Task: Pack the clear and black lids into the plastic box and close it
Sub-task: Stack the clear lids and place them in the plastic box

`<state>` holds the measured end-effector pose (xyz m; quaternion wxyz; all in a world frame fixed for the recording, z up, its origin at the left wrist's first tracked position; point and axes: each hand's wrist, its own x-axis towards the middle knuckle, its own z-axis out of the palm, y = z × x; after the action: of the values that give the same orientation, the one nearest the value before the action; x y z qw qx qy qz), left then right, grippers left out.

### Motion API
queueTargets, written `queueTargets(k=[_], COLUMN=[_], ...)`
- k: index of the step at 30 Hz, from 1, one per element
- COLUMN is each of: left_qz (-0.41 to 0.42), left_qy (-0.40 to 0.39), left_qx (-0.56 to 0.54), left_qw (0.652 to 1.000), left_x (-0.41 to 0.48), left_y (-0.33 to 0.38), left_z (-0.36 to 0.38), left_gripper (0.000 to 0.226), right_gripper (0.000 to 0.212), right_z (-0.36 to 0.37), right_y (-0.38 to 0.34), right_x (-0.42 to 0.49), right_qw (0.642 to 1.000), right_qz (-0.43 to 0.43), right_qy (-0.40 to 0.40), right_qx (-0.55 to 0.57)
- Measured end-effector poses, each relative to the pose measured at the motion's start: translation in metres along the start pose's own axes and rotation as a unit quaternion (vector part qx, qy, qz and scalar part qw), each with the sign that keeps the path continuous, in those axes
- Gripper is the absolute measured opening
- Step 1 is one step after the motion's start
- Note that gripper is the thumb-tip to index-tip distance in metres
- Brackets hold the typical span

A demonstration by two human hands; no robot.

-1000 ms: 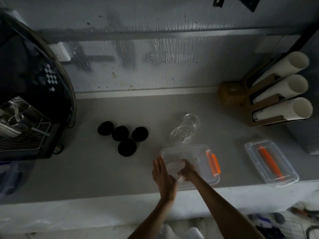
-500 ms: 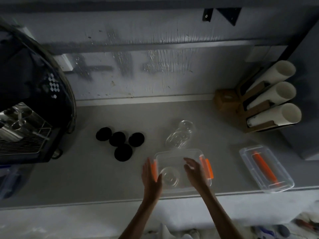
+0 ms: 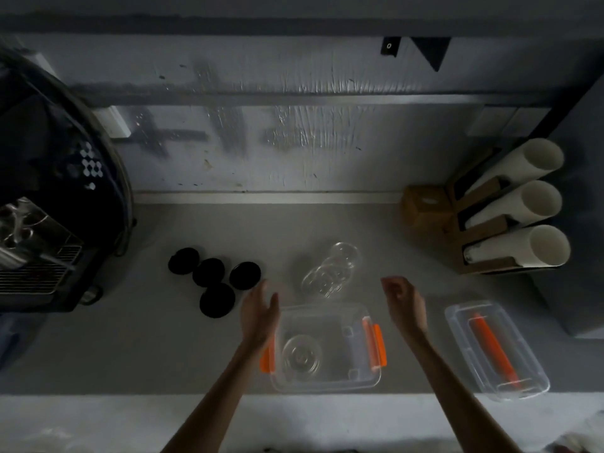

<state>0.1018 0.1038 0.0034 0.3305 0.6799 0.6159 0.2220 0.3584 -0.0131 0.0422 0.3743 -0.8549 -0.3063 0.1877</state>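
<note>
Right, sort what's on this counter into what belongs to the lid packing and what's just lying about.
Belongs to the job:
plastic box with orange latches
clear lid inside it
loose clear lids behind it
four black lids
box cover with orange handle

Just lying about:
coffee machine
three white cup stacks in their holder
brown cardboard box

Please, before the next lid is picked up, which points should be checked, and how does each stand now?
1. Plastic box open, one clear lid inside: ok.
2. Left hand and right hand hold nothing: ok.
3. Loose clear lids packed: not ok, they lie behind the box.
4. Black lids packed: not ok, four on the counter.
5. Box cover lies to the right: ok.
</note>
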Motion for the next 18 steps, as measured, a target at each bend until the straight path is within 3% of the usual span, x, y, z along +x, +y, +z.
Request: queueTargets(k=[4,9,12,18], left_qz=[0.011,-0.013,0.012,0.034], left_qy=[-0.107,-0.253,-0.275,-0.274], left_qx=[0.072,0.135,0.214,0.22], left_qw=[0.992,0.958,0.937,0.936], left_x=[0.065,0.107,0.118,0.136], left_y=[0.03,0.035,0.03,0.036], left_z=[0.032,0.103,0.136,0.16], left_gripper=[0.039,0.065,0.079,0.092], right_gripper=[0.019,0.06,0.084,0.058], right_z=[0.05,0.14,0.165,0.174], right_y=[-0.022,0.01,0.015,0.015], right_x=[0.076,0.119,0.107,0.114], right_qw=[0.99,0.954,0.95,0.962], right_qz=[0.041,0.13,0.186,0.194], right_qy=[-0.132,-0.241,-0.215,-0.171], right_qx=[-0.041,-0.118,-0.13,-0.087])
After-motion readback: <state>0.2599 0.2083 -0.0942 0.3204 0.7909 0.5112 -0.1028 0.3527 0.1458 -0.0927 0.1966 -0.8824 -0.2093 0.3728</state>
